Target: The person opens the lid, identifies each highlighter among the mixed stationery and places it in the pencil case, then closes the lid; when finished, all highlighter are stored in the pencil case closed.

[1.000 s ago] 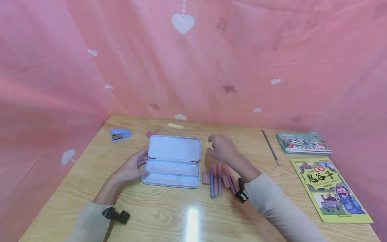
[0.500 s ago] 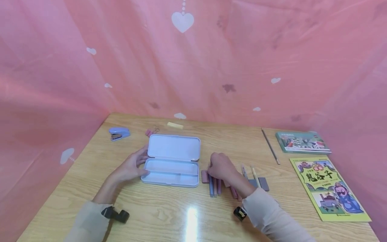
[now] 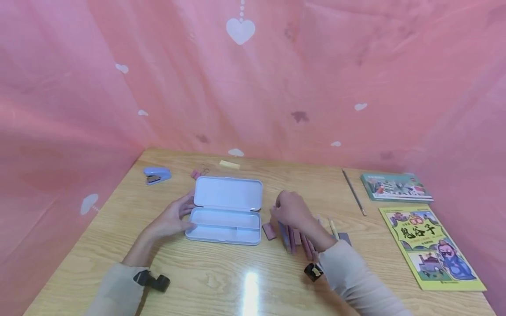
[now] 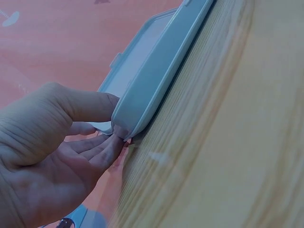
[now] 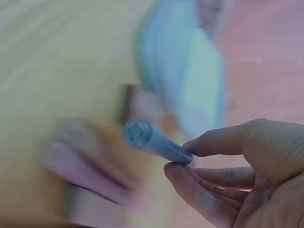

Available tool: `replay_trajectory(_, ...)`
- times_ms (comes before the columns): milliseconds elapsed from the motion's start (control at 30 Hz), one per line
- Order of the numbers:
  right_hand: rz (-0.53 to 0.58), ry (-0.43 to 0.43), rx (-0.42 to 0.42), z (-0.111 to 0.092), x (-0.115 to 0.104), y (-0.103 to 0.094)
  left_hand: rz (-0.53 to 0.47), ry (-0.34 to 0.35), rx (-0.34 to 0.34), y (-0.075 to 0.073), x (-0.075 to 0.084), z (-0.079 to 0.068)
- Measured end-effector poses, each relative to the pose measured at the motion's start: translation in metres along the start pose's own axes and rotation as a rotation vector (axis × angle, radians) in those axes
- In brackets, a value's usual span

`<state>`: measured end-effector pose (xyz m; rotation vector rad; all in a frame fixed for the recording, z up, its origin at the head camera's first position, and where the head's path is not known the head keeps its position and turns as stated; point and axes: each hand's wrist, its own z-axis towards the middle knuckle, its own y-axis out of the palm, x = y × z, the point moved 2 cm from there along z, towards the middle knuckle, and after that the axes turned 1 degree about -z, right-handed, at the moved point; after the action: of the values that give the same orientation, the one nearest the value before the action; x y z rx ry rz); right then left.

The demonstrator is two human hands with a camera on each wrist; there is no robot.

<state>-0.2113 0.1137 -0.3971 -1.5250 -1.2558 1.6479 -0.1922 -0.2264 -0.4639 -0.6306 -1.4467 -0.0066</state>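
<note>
Aslant — blue pen, jutting from right hand, one end pinched

Vs 1 s ago: right hand dropped lower in frame, now pinches blue pen below right of centre. Pen went from near-vertical to slanted, top leaning left. Pink eraser left of it turned askew.

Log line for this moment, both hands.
left hand: gripping pencil case; right hand: pinching blue pen; lid: open; stapler: on table
</note>
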Motion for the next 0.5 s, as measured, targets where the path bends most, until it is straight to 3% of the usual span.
replay_trajectory(267, -0.069, -0.147, 0.042, 0.008, -0.018, -0.032, -0.019, 0.011, 0.007, -0.002, 0.000, -0.002)
replay_trajectory(500, -0.151, -0.319, -0.002, 0.022, -0.071, -0.031, -0.021, -0.001, -0.002, 0.001, -0.003, 0.001)
